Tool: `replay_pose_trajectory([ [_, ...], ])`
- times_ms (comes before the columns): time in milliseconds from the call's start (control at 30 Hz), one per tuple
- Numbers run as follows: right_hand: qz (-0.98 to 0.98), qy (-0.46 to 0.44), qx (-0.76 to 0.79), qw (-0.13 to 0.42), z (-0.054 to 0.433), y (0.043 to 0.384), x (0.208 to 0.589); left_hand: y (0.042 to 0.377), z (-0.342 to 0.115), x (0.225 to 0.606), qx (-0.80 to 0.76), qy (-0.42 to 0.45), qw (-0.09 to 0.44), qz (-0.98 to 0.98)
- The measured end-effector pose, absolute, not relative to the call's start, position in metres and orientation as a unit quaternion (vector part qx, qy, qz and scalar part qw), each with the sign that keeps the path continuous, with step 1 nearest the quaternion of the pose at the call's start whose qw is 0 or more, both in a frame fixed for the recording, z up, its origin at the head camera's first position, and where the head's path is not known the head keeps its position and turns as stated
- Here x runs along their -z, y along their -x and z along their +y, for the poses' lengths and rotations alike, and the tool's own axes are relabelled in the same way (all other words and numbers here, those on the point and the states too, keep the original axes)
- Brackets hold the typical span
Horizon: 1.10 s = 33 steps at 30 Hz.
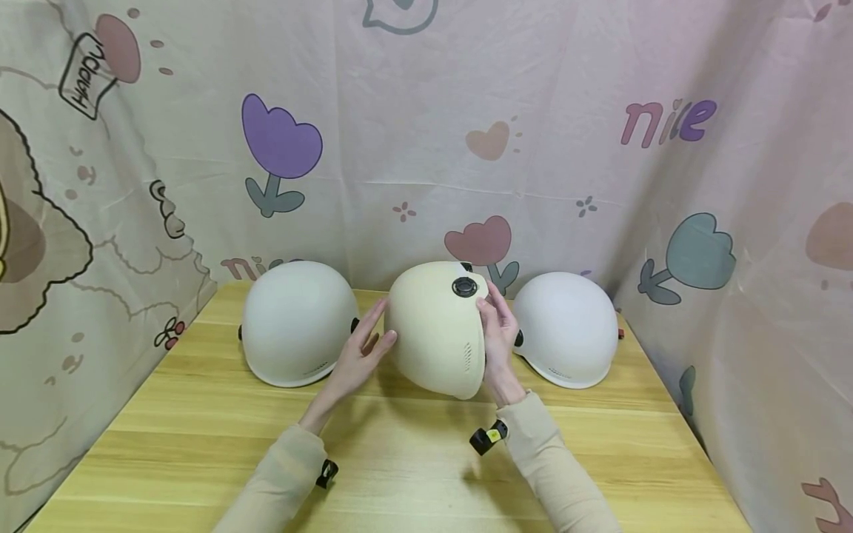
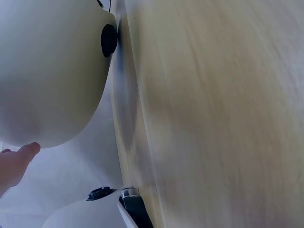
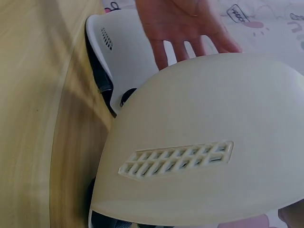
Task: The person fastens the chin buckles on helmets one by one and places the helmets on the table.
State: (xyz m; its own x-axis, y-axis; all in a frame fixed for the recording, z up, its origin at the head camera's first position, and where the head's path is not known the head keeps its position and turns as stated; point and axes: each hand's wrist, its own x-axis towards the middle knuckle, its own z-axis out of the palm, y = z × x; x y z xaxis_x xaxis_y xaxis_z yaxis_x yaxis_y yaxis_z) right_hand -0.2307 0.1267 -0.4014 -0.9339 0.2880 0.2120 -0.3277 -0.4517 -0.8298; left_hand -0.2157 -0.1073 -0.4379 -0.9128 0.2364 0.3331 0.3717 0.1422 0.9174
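Note:
A cream helmet [image 1: 429, 326] with a round black side fitting is tilted between my two hands, its vent slots facing front right. My right hand [image 1: 500, 337] grips its rim on the right side. On the opposite side my left hand [image 1: 360, 355] touches the shell with its fingers nearly straight. In the right wrist view the left fingers [image 3: 183, 50] lie along the edge of the cream shell [image 3: 204, 109], and a bit of the right hand [image 3: 292, 216] shows at the lower corner. The left wrist view shows the left thumb [image 2: 29, 151] against the shell.
A white helmet [image 1: 300, 322] sits on the wooden table [image 1: 400, 481] to the left. Another white helmet [image 1: 566, 326], with a red piece on its side, sits to the right. Behind the table hangs a printed curtain [image 1: 400, 111].

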Motion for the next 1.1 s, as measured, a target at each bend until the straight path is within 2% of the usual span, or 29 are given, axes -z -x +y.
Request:
replay_pose_trajectory([
  [533,-0.469,0.01,-0.871,0.145,0.13,0.232,0.401,0.215,-0.108,0.438,0.62,0.198,0.054,-0.757],
  [1100,-0.591,-0.057,-0.797,0.11,0.163,0.234,0.393,0.22,-0.101,0.441,0.605,0.217,0.038,-0.765],
])
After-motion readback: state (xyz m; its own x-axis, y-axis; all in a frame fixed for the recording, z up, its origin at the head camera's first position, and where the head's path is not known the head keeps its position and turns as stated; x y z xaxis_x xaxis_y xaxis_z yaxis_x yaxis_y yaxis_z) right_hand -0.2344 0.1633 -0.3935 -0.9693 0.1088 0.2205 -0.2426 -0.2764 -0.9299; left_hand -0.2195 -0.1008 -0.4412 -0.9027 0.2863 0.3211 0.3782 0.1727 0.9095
